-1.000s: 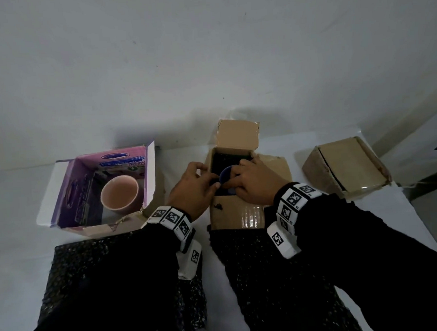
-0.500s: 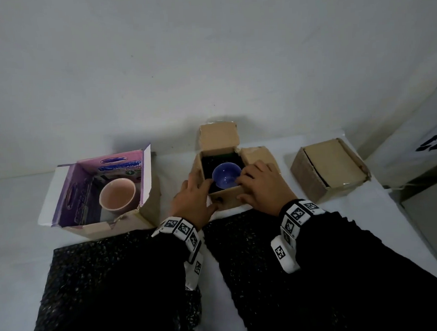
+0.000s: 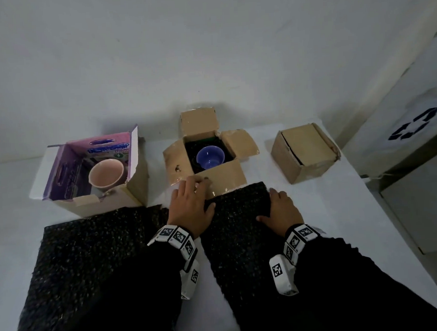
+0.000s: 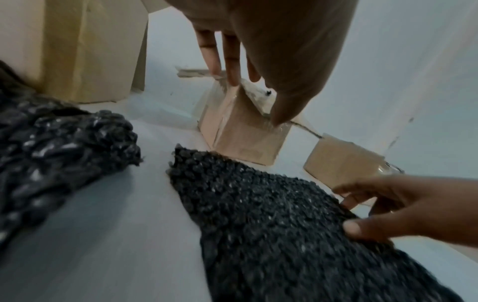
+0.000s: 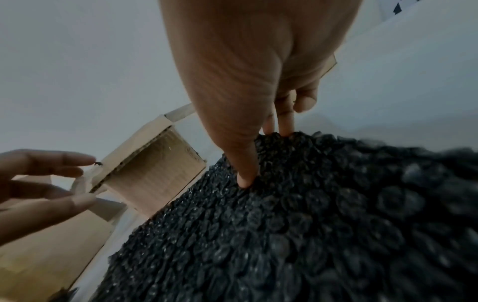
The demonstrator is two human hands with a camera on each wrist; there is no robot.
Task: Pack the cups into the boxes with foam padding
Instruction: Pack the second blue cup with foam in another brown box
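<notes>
A blue cup [image 3: 210, 155] stands upright in the open brown box [image 3: 228, 173], on dark padding. A pink cup [image 3: 106, 172] sits in the purple-lined box [image 3: 135, 187] at the left. My left hand [image 3: 192, 192] lies with straight fingers [image 4: 230, 67] on the brown box's near flap and holds nothing. My right hand [image 3: 280, 207] pinches the far corner of the right black foam sheet [image 3: 240, 222], thumb [image 5: 245, 179] on top and fingers over the edge. That foam sheet [image 5: 323, 224] reaches the box's front wall.
A second black foam sheet [image 3: 90, 260] lies at the near left under my left sleeve. A closed brown box [image 3: 304, 150] stands at the right. Beyond the white table's right edge [image 3: 382, 220] is a white bin with a recycling mark [image 3: 412, 124]. A wall is close behind the boxes.
Both hands let go of the blue cup and drew back out of the brown box. The right hand took the foam sheet's corner; the left moved onto the near flap.
</notes>
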